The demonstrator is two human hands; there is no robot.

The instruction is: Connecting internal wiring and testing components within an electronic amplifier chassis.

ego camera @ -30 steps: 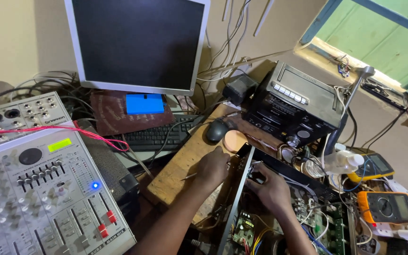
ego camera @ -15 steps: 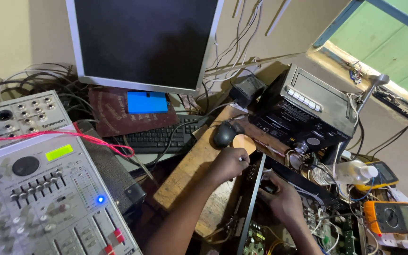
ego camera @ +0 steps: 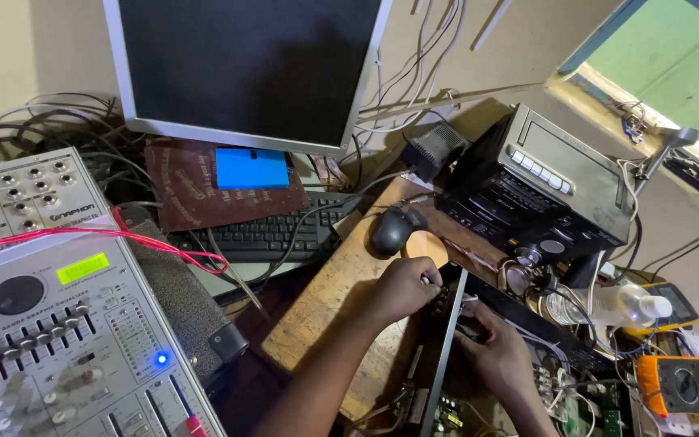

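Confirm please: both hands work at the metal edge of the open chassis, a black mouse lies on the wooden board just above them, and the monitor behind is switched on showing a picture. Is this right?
Not fully. In the head view the monitor is dark and shows no picture. The rest holds: the left hand and right hand work at the chassis edge, and the black mouse lies on the wooden board above them.

rough wooden board [ego camera: 329, 311], glossy plastic mouse [ego camera: 389, 231]

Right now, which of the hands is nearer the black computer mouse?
Left. The left hand sits just below the black computer mouse on the wooden board; the right hand is farther down, over the open chassis.
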